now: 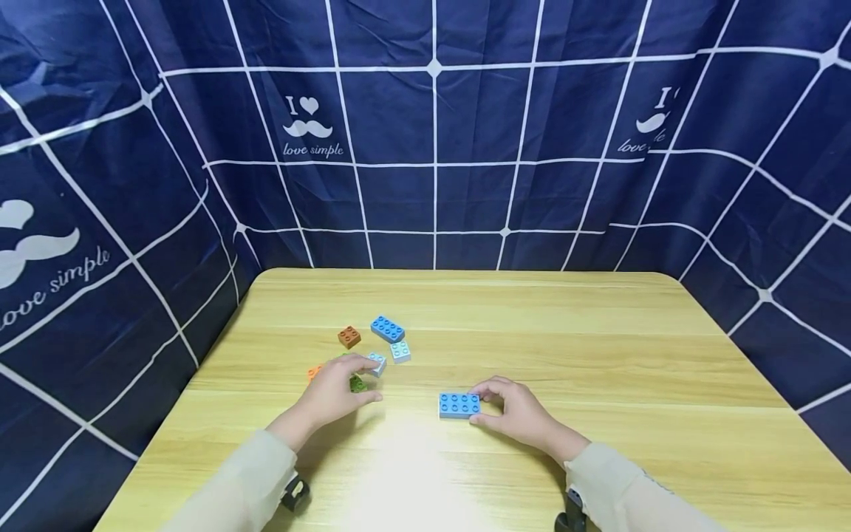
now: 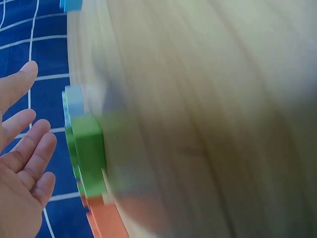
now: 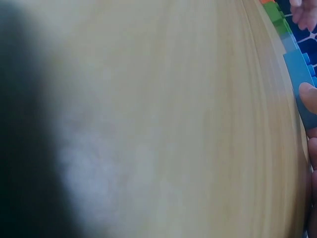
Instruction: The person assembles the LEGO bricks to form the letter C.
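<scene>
In right grip (image 1: 521,415), blue brick (image 1: 459,406)

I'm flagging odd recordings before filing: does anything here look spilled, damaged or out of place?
No spill or damage shows; the blue brick in the right hand is studs up. The one oddity is glare on the near part of the tabletop, washing out the wood grain.

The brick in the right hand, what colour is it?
The brick in the right hand is blue; the head view shows it best.
</scene>
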`<state>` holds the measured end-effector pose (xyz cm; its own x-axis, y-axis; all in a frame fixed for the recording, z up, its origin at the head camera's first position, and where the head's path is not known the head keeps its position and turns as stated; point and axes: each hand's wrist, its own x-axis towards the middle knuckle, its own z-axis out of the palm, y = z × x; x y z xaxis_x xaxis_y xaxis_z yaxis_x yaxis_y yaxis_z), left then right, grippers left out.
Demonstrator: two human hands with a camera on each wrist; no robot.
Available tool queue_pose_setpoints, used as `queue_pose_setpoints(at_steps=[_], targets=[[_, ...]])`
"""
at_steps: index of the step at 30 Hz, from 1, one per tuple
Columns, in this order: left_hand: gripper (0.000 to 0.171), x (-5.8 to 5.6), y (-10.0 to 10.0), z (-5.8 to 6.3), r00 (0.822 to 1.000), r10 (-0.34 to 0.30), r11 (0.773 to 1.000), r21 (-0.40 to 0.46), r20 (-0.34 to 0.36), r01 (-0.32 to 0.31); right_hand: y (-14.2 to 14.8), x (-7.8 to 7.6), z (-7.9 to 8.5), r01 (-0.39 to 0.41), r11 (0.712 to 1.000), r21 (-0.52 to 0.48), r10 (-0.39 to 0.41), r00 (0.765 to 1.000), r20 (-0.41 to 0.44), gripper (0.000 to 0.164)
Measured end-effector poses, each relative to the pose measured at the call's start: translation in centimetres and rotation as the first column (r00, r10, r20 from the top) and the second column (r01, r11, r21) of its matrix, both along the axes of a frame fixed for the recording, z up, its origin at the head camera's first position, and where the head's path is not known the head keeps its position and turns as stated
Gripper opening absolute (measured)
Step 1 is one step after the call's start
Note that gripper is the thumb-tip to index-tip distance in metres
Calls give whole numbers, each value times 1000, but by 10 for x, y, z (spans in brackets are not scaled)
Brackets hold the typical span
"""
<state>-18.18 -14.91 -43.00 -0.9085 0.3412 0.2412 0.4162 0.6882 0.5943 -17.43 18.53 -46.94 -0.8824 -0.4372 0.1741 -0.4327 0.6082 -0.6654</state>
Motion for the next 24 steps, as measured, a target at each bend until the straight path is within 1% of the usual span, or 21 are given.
queue_pose_setpoints(at_steps=[4,10,17,20,24], targets=[[52,3,-14,0,998,62,998,-21,-5,-62,0,-1,-1,0,1000,1,0,1000,-10,37],[56,7,-25,-5,994,107,994,-28,-17,-107,0,-1,-2,5,1000,3,-5,1000,-4,38],[59,9,-28,-9,984,176,983,-58,7,-175,-1,-1,-1,3,1000,1,-3,1000,0,38],[58,9,-27,-10,981,193,979,-65,23,-191,-1,0,0,6,1000,2,-6,1000,-2,38],[56,8,-26,-12,978,200,977,-80,55,-196,-1,0,1,7,1000,-1,-7,1000,-5,38]])
